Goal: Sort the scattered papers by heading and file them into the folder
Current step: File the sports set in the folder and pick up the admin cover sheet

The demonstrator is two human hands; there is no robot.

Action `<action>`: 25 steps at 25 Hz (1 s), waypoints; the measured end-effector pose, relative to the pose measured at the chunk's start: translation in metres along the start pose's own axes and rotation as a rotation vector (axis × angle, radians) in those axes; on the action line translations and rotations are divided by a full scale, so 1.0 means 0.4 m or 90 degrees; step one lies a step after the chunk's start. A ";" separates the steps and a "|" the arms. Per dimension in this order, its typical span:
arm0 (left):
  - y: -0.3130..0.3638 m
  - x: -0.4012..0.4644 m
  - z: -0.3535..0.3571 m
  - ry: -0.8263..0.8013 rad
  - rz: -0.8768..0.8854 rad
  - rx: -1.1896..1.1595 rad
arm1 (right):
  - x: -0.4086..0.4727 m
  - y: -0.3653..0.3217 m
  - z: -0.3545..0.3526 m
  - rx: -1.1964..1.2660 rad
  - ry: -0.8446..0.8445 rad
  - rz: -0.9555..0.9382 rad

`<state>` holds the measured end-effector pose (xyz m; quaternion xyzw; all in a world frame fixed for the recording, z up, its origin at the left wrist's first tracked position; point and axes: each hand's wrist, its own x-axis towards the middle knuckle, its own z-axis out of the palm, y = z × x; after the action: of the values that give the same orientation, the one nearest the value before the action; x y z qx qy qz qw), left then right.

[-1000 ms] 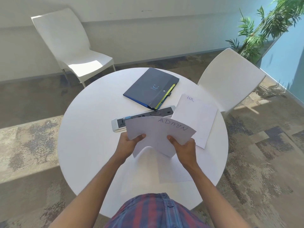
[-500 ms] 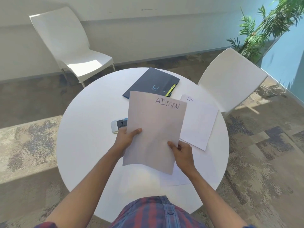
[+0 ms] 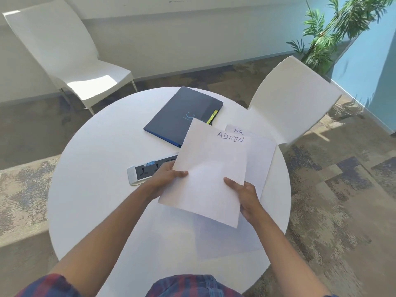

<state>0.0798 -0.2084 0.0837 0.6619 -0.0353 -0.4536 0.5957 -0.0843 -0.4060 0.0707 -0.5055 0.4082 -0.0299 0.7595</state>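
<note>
Our left hand [image 3: 166,179] pinches the ADMIN sheet [image 3: 207,174] at its left edge, thumb on top; our right hand [image 3: 246,195] grips its lower right corner. Sheet held above the table [image 3: 96,168], overlapping the HR sheet [image 3: 260,155]. Folder [image 3: 182,112] lies closed beyond. We'd best keep both edges taut and lay ADMIN apart from HR, headings showing.

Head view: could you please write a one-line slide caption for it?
Both hands, left and right, hold the ADMIN sheet above a round table, closed folder beyond.
</note>
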 end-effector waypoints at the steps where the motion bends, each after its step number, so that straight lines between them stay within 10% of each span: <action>1: 0.011 0.020 0.007 -0.021 -0.009 0.001 | 0.015 -0.013 -0.013 -0.004 -0.026 0.018; 6: 0.034 0.137 0.046 -0.039 -0.049 0.015 | 0.117 -0.048 -0.070 -0.088 0.003 0.023; 12: 0.056 0.312 0.072 0.175 -0.044 0.140 | 0.240 -0.062 -0.132 -0.135 0.121 -0.046; 17: 0.088 0.451 0.025 0.358 0.131 0.498 | 0.302 -0.064 -0.168 -0.147 0.161 -0.074; 25: 0.127 0.634 -0.034 0.297 0.091 0.866 | 0.345 -0.072 -0.178 -0.138 0.170 -0.103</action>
<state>0.2620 -0.3616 -0.0178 0.9619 -0.2250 -0.1378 0.0718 -0.0282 -0.5361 0.0013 -0.6071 0.4645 -0.1137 0.6346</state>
